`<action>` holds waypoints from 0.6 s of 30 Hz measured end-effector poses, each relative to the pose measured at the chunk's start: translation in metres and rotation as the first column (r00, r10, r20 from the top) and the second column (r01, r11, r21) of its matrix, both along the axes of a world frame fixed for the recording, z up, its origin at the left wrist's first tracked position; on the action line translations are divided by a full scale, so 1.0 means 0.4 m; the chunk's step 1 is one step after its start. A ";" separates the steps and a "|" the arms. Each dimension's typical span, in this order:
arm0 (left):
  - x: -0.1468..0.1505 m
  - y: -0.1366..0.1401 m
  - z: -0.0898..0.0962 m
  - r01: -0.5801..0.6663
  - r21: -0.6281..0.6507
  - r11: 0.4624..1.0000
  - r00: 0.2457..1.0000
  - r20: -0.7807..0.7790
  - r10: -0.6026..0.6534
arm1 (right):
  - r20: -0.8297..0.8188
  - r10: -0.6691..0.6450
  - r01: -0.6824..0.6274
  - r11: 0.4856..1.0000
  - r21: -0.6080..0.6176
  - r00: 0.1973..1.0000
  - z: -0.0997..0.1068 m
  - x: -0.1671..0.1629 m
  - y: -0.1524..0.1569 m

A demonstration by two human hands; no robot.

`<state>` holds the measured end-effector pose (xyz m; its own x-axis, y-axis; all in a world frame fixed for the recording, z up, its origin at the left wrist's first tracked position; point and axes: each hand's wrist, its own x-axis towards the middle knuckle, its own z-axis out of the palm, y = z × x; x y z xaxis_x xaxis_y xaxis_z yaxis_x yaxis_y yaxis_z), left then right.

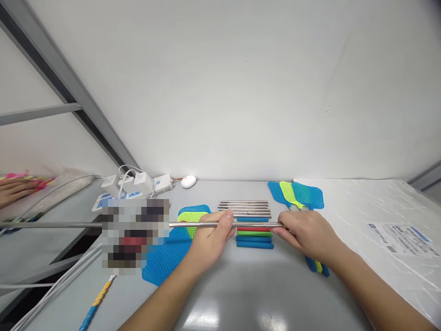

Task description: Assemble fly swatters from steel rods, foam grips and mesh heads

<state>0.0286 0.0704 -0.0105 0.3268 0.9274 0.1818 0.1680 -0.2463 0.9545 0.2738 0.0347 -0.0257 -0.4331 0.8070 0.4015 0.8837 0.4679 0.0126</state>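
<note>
A long thin telescopic metal rod [255,225] runs level across the view, out past the left edge. My left hand [213,234] is closed round its middle, thumb on top. The rod's right end disappears into my closed right hand [306,232]. Behind the rod lie several short metal rods [244,207] in a row. Below it are several coloured handle grips [255,239], blue, red and green. Loose mesh fly swatter heads [168,257], blue and yellow-green, lie by my left hand. Several fly swatters [296,195] with heads attached lie partly hidden behind my right hand.
A power strip [103,201] with white plugs [143,184] stands at the back left, near a white oval device [188,182]. A pixelated patch hides part of the left. A blue-and-yellow stick [96,305] lies there. Plastic wrap [389,207] covers the right. Another person's hand [17,191] shows far left.
</note>
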 end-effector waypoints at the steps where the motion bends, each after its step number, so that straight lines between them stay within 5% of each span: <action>1: -0.001 0.001 -0.001 0.005 0.006 1.000 1.000 -0.007 -0.005 | 0.004 0.000 0.000 1.000 0.004 1.000 -0.002 0.011 0.004; 5: 0.003 0.001 -0.019 -0.011 0.001 1.000 1.000 0.012 0.011 | -0.001 -0.015 0.015 1.000 0.001 1.000 -0.008 0.028 0.011; 13: -0.006 0.020 -0.044 -0.232 -0.041 0.972 0.947 0.218 0.235 | -0.043 -0.088 0.089 0.996 0.017 0.995 -0.011 0.053 0.020; 18: -0.002 0.011 -0.043 -0.202 -0.041 0.979 0.958 0.198 0.206 | -0.008 -0.100 0.100 0.994 0.031 0.995 -0.015 0.062 0.017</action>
<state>0.0279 0.0749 -0.0275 0.0893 0.9747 0.2047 0.0181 -0.2071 0.9782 0.2987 0.0416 -0.0316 -0.3480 0.8330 0.4301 0.9262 0.3766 0.0200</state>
